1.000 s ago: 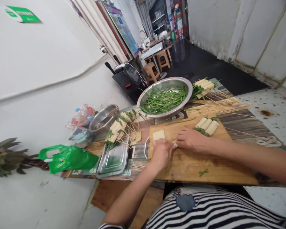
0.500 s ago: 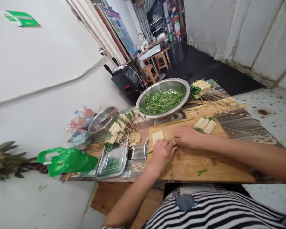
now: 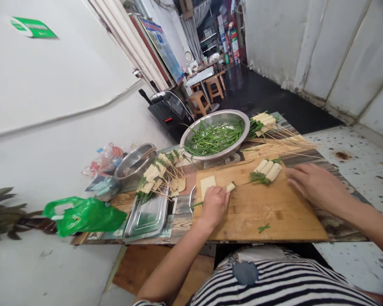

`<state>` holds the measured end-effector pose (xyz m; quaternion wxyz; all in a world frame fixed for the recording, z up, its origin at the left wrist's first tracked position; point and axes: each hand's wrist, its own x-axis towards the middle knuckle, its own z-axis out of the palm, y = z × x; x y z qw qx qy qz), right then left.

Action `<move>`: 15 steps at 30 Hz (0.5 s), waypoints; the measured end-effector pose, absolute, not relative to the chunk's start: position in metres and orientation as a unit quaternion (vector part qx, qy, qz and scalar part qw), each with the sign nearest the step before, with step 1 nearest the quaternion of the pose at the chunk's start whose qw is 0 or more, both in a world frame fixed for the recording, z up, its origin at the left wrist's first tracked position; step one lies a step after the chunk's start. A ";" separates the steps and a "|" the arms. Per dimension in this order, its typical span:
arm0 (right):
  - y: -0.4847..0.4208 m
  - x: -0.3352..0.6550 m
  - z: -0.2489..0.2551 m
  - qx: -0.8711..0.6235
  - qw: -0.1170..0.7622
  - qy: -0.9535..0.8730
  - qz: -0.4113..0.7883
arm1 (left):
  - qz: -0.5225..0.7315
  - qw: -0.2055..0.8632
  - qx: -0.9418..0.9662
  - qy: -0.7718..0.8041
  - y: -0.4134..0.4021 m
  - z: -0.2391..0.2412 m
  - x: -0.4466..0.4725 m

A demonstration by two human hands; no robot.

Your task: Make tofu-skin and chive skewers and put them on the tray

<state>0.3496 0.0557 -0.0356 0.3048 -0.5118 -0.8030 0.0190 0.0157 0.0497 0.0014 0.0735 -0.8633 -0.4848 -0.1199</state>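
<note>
My left hand (image 3: 215, 205) is closed over a pale tofu-skin roll (image 3: 231, 186) with green chives at its end, pressed to the wooden cutting board (image 3: 258, 216). Beside its fingers lies a flat tofu-skin sheet (image 3: 207, 184). Past the board's right edge is my right hand (image 3: 315, 182), fingers stretched out and apart, with nothing visible in them. Between the hands, several finished rolls (image 3: 267, 171) lie side by side on the board, chive ends showing. A small scrap of chive (image 3: 264, 228) rests near the board's front edge.
Behind the board stands a steel bowl of chives (image 3: 215, 138). Loose bamboo skewers (image 3: 290, 145) lie at the right, near skewered rolls (image 3: 264, 120). Leftward are a metal tray (image 3: 150, 221) with more skewered rolls (image 3: 155, 172), another steel bowl (image 3: 127, 163) and a green plastic bag (image 3: 86, 216).
My right hand has left the roll and moved right, past the finished rolls to the board's right edge. My left hand stays on the roll, whose end now shows. The view has shifted slightly.
</note>
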 end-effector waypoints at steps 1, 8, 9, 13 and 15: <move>0.050 0.353 -0.038 -0.537 0.275 -0.798 -0.006 | -0.121 0.077 -0.863 -0.485 0.050 0.001 0.016; 0.025 0.346 -0.044 -0.568 0.258 -0.781 0.025 | -0.131 0.073 -0.858 -0.492 0.048 -0.006 0.018; 0.018 0.345 -0.044 -0.559 0.271 -0.783 0.027 | -0.133 0.071 -0.855 -0.496 0.048 -0.006 0.018; -0.014 0.335 -0.030 -0.527 0.324 -0.786 -0.010 | -0.136 0.054 -0.851 -0.504 0.048 -0.002 0.020; -0.030 0.328 -0.017 -0.508 0.347 -0.788 -0.024 | -0.142 0.046 -0.851 -0.503 0.048 0.000 0.021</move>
